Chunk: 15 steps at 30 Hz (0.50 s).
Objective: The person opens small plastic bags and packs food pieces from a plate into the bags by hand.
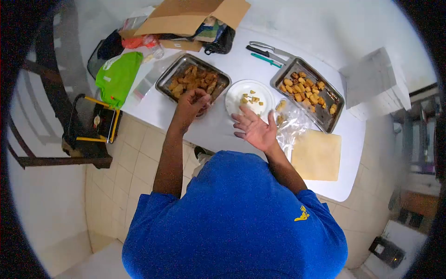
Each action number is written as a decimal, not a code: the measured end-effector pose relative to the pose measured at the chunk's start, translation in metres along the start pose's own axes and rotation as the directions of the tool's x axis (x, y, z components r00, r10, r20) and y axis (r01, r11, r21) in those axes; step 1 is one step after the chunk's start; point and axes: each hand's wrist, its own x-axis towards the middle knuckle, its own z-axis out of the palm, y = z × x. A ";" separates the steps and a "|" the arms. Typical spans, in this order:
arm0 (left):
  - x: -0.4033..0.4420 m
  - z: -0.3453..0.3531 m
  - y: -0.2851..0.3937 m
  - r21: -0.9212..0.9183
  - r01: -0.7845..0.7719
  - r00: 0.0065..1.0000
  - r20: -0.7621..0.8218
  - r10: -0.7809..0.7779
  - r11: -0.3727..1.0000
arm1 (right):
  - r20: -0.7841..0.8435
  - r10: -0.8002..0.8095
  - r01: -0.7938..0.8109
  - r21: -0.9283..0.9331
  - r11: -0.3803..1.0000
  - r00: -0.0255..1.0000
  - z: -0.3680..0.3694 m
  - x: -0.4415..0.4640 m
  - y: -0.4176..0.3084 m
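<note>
My left hand [189, 108] is over the near edge of a metal tray [166, 83] of browned, irregular food pieces [193, 80]. Its fingers are curled together, and whatever they may hold is hidden. My right hand [256, 130] is open, palm turned up and fingers spread, by the near rim of a white plate [232, 100]. Several small pale yellow chunks [253, 99] lie on that plate. Beside the right hand is a clear plastic bag [293, 122] with some light brown pieces near its left side.
A second metal tray [331, 122] of golden-brown chunks [304, 90] stands at the right. Knives [269, 48] and a green-handled tool [265, 60] lie behind it. A tan board [317, 156] sits near the right edge. A cardboard box [193, 18] and green bag [120, 76] occupy the back left.
</note>
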 end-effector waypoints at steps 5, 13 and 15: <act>-0.010 0.004 -0.004 -0.013 -0.034 0.989 -0.144 0.032 0.999 | -0.193 -0.039 -0.062 -0.491 0.869 0.980 -0.015 0.005 0.006; -0.012 -0.019 -0.020 0.053 -0.050 0.958 -0.279 0.063 0.997 | -0.200 0.086 -0.153 -0.348 0.925 0.976 -0.002 0.008 0.005; -0.015 -0.018 -0.018 0.306 -0.124 0.929 -0.297 0.219 0.944 | -0.190 0.122 -0.177 -0.305 0.936 0.974 0.007 0.008 0.004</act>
